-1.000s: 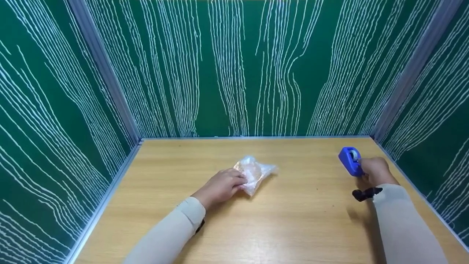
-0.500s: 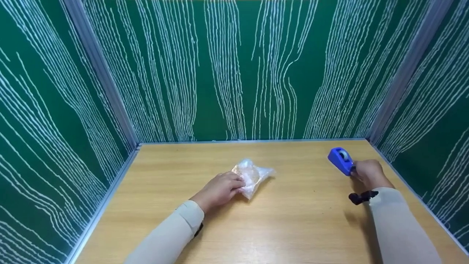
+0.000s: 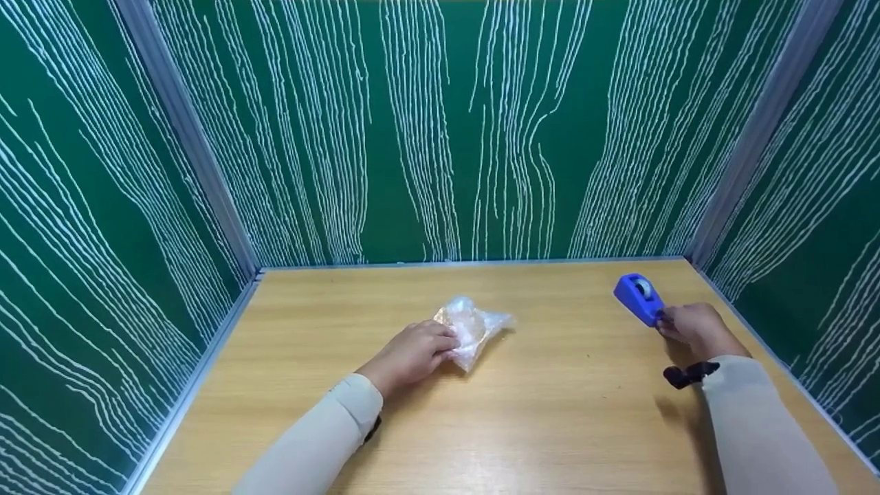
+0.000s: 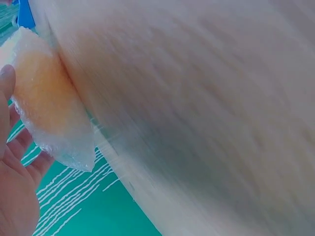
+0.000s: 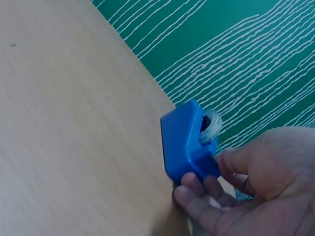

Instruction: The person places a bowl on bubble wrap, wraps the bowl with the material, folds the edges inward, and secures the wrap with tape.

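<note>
A bubble-wrapped bundle [image 3: 473, 331] lies on the table near its middle, one loose corner pointing right. My left hand [image 3: 414, 354] holds it by its left side. In the left wrist view an orange-tinted, rounded content shows through the bubble wrap [image 4: 47, 98], with the thumb in front and other fingers behind. Farther right stands a blue tape dispenser [image 3: 632, 297] with a roll of clear tape [image 5: 212, 126]. My right hand [image 3: 700, 327] pinches around its near end, thumb at the top and fingertips [image 5: 186, 195] below. The palm side hides that end's tip.
The wooden table [image 3: 522, 426] meets green walls [image 3: 399, 192] with white wavy lines at the back and sides. Metal posts [image 3: 199, 151] stand at the corners. A black strap mount [image 3: 689, 375] sits at the right wrist.
The dispenser has shifted slightly left, and my right hand has drawn back a little toward its near end. My left hand and the bundle keep their place; the head view tilted slightly.
</note>
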`<control>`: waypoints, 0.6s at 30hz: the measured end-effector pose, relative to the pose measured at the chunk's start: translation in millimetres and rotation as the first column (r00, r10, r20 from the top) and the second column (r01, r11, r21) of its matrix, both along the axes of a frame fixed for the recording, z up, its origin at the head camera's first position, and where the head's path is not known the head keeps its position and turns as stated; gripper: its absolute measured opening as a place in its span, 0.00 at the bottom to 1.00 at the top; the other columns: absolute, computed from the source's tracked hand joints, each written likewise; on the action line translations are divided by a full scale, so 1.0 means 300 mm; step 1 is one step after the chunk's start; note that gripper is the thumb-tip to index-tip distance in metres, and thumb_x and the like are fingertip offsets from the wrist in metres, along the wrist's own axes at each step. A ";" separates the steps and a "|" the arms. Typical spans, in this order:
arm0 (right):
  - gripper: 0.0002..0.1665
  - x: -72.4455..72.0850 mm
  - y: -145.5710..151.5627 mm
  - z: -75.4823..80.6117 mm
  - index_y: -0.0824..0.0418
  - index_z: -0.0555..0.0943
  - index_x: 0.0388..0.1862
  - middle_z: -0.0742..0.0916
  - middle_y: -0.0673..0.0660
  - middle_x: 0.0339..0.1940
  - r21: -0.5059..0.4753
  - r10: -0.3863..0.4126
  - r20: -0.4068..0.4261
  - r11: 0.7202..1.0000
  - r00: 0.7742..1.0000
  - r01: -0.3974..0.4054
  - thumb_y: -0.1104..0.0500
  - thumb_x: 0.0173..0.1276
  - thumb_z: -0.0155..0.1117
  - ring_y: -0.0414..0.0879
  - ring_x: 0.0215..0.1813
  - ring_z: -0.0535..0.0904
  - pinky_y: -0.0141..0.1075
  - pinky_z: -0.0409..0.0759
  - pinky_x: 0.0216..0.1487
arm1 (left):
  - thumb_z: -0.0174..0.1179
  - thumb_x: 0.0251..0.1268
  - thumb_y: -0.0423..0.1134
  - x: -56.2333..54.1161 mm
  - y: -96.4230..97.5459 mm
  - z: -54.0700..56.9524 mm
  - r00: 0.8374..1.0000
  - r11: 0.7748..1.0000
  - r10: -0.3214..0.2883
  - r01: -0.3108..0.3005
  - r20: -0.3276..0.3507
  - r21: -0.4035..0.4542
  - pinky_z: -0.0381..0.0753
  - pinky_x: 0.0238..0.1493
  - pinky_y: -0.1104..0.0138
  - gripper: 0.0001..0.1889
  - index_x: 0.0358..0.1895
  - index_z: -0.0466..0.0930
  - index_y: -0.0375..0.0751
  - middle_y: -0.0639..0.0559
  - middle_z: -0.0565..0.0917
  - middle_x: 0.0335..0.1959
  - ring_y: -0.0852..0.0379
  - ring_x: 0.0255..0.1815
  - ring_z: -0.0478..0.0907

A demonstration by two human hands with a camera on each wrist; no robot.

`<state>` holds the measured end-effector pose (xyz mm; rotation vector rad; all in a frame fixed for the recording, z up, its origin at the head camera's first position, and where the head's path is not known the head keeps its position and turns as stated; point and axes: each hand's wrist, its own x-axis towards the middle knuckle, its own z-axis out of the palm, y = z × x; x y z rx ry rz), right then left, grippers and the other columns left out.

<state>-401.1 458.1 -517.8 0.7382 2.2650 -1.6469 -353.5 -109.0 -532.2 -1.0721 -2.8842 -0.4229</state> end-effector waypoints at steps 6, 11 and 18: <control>0.40 0.030 -0.006 0.015 0.78 0.41 0.92 0.84 0.62 0.58 -0.027 0.043 -0.006 0.999 0.999 -0.043 0.54 0.98 0.36 0.42 0.52 0.88 0.31 0.91 0.61 | 0.63 0.89 0.47 0.003 0.001 -0.006 0.999 1.000 -0.028 0.028 -0.046 -0.006 0.79 0.84 0.51 0.17 0.71 0.91 0.54 0.54 0.89 0.72 0.52 0.76 0.82; 0.40 0.022 0.006 -0.004 0.77 0.38 0.93 0.83 0.63 0.61 -0.029 0.076 0.004 0.997 0.997 -0.076 0.56 0.98 0.37 0.42 0.54 0.88 0.32 0.90 0.63 | 0.63 0.89 0.48 0.001 0.004 -0.003 1.000 1.000 -0.014 0.013 -0.027 -0.018 0.78 0.85 0.51 0.18 0.72 0.90 0.54 0.54 0.88 0.73 0.52 0.77 0.82; 0.35 0.009 0.011 -0.029 0.76 0.50 0.89 0.89 0.55 0.44 0.075 0.081 0.053 0.994 0.995 -0.084 0.54 0.98 0.35 0.46 0.49 0.87 0.40 0.81 0.62 | 0.63 0.89 0.47 -0.005 0.011 -0.001 0.998 0.999 -0.025 0.023 -0.056 -0.022 0.79 0.84 0.51 0.17 0.71 0.91 0.53 0.53 0.89 0.72 0.51 0.76 0.83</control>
